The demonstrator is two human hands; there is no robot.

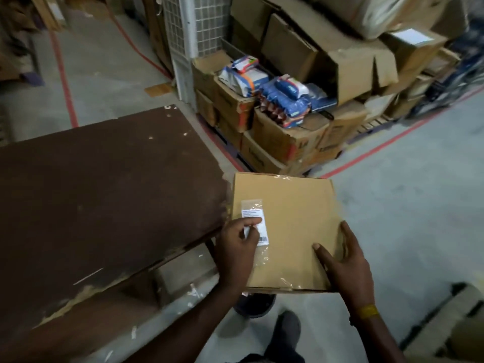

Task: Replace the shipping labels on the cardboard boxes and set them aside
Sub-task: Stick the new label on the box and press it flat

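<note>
A flat cardboard box (296,213) is held in the air just past the right edge of the brown table (104,192). A white shipping label (263,234) under clear tape sits on the left part of its top. My left hand (235,247) lies on the label, index finger across it and thumb below, pinching a bit of the white paper. My right hand (348,268) grips the box's near right corner, thumb on top and fingers along the right side.
The table top is worn and chipped. Behind the box stands a pallet of stacked cartons (275,142) with blue and white packets (285,98) on top. A wire cage (188,27) rises at the back. Red lines (379,148) mark the floor. Another carton (450,331) is at lower right.
</note>
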